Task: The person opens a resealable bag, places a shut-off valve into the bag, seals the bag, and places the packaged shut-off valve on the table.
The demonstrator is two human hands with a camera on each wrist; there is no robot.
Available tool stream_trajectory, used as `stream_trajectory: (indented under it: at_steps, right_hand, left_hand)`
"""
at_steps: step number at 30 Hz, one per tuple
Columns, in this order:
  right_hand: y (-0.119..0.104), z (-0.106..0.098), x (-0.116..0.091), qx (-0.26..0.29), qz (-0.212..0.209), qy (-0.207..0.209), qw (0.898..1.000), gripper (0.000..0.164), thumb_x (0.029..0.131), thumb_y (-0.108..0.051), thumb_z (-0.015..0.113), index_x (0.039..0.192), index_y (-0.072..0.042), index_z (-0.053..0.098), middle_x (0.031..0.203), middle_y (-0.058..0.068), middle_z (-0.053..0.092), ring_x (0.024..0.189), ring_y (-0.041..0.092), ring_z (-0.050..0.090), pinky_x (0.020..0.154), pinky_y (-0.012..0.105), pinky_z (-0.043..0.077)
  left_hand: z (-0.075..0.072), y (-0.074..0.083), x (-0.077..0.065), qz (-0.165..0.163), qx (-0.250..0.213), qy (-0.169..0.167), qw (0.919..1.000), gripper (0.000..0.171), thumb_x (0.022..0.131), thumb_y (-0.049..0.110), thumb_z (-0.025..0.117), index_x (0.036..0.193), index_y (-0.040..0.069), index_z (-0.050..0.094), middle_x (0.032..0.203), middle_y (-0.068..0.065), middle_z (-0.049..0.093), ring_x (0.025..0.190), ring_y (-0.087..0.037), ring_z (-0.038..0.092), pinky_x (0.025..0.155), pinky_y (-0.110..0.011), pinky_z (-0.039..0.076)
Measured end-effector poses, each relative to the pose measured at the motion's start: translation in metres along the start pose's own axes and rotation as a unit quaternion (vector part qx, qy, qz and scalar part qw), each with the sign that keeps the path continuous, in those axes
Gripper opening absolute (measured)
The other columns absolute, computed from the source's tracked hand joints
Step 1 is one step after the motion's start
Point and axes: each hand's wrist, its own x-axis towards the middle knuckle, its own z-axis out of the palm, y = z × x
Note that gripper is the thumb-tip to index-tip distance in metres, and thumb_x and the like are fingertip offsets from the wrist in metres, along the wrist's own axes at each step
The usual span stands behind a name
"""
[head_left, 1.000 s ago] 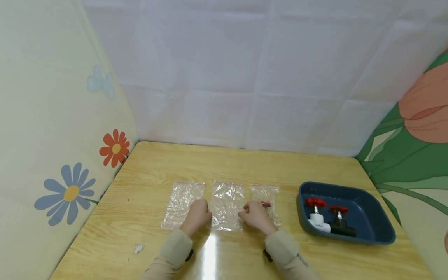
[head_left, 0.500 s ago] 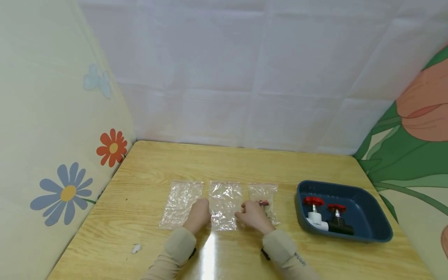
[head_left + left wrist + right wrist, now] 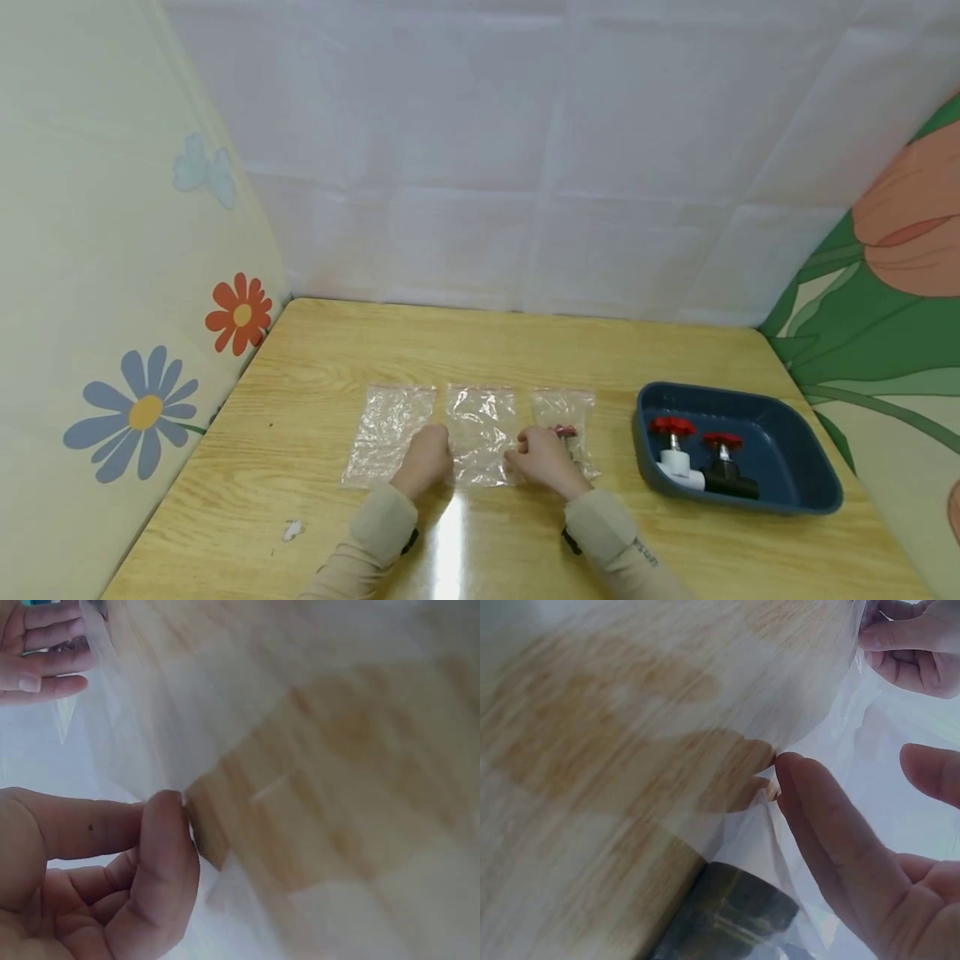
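Three clear zip bags lie side by side: a left bag (image 3: 375, 433), a middle bag (image 3: 480, 417) and a right bag (image 3: 551, 404). My left hand (image 3: 425, 458) is at the middle bag's left edge. In the left wrist view its thumb and index finger pinch clear plastic. My right hand (image 3: 546, 457) is at the middle bag's right edge, partly over the right bag. Its fingers (image 3: 840, 832) are straight and touch plastic, with the thumb apart. Inside the right bag is a valve with a red handle (image 3: 564, 432); a dark cylindrical end (image 3: 727, 911) shows through plastic.
A blue tray (image 3: 795, 450) stands on the right of the wooden table (image 3: 315, 358). In it lie a white valve (image 3: 678, 467) and a black valve (image 3: 727, 479), both with red handles. A white cloth (image 3: 465, 150) hangs behind the table.
Both hands stay nearly in place. The middle bag's lower right edge shifts slightly by the right hand. The whole head view drifts a little.
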Motion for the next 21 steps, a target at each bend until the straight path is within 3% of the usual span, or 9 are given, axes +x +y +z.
stream_trajectory:
  at_steps: [6,13,18,21]
  right_hand:
    - [0.002,0.002,0.001,0.010,0.000,0.005,1.000,0.027,0.075,-0.013,0.068,0.090,0.009,0.062,0.080,0.012,0.063,0.073,0.023,0.058,0.068,0.038,0.050]
    - [0.005,0.003,0.000,-0.004,-0.013,0.020,1.000,0.027,0.077,-0.005,0.063,0.098,0.012,0.060,0.086,0.016,0.065,0.084,0.030,0.060,0.076,0.041,0.049]
    - [0.005,0.002,0.001,0.010,-0.017,0.017,1.000,0.029,0.082,-0.005,0.059,0.103,0.014,0.058,0.082,0.014,0.064,0.072,0.023,0.058,0.069,0.037,0.049]
    - [0.005,0.002,0.002,0.039,-0.012,0.013,0.999,0.032,0.084,-0.005,0.057,0.107,0.016,0.055,0.069,0.009,0.062,0.060,0.016,0.055,0.063,0.032,0.049]
  left_hand:
    - [-0.001,-0.001,-0.001,0.013,-0.011,0.000,0.9999,0.019,0.058,-0.016,0.048,0.059,0.003,0.050,0.056,-0.004,0.049,0.049,-0.016,0.045,0.043,-0.023,0.041]
    - [-0.011,0.002,-0.006,0.040,-0.012,0.014,0.9990,0.016,0.061,-0.014,0.050,0.066,0.001,0.053,0.062,-0.008,0.053,0.054,-0.019,0.049,0.047,-0.026,0.044]
    - [-0.016,0.001,-0.009,0.059,-0.018,0.044,0.9972,0.015,0.065,-0.011,0.055,0.066,0.003,0.050,0.061,-0.004,0.050,0.055,-0.016,0.045,0.048,-0.025,0.041]
    - [-0.018,0.001,-0.011,0.078,-0.020,0.067,0.9945,0.018,0.067,-0.011,0.058,0.064,0.005,0.050,0.058,-0.001,0.048,0.053,-0.014,0.043,0.047,-0.023,0.039]
